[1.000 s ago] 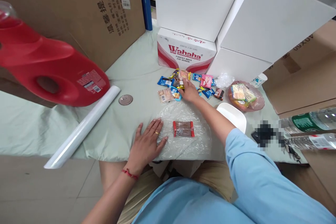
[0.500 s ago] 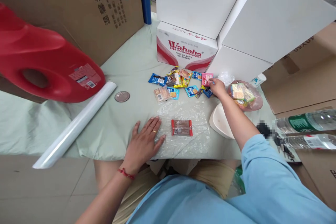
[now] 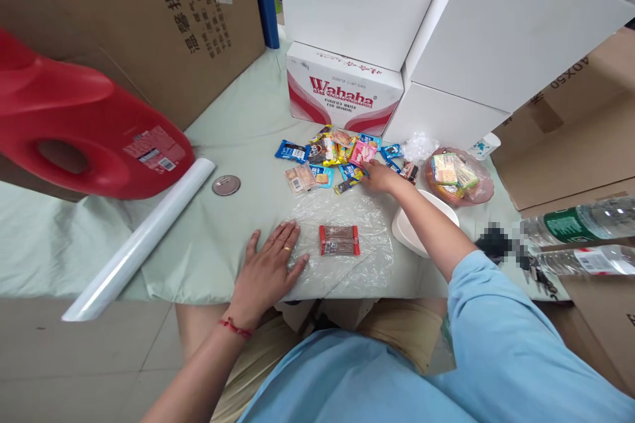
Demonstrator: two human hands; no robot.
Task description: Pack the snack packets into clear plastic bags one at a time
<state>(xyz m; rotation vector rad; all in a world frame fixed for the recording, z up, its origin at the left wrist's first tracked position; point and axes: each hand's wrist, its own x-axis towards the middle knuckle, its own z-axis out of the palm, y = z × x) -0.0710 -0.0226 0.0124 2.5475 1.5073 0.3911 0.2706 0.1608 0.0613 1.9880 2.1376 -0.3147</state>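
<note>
My left hand (image 3: 268, 268) lies flat with fingers spread, at the left edge of a clear plastic film sheet (image 3: 380, 244) on the table. On the film rests a brown snack packet with red ends (image 3: 338, 240). My right hand (image 3: 381, 176) reaches into a pile of small wrapped snacks, its fingers closed at the lower edge of a pink snack packet (image 3: 364, 152). Just below those fingertips is a yellow and dark packet (image 3: 348, 182). Blue packets (image 3: 292, 151) and a pale clear-wrapped one (image 3: 299, 178) lie left of it. My right forearm partly covers a white bowl (image 3: 411, 231).
At the left stand a big red jug (image 3: 99, 139) and a white roll of film (image 3: 143, 238), beside a round metal disc (image 3: 226, 185). A Wahaba-type carton (image 3: 342, 89) backs the snacks. A pink glass bowl (image 3: 483, 192) and plastic bottles (image 3: 575, 225) are at right.
My right hand has moved left, and the pink packet has shifted left with it. More packets show right of the pile. My left hand stays flat; the whole view has shifted slightly.
</note>
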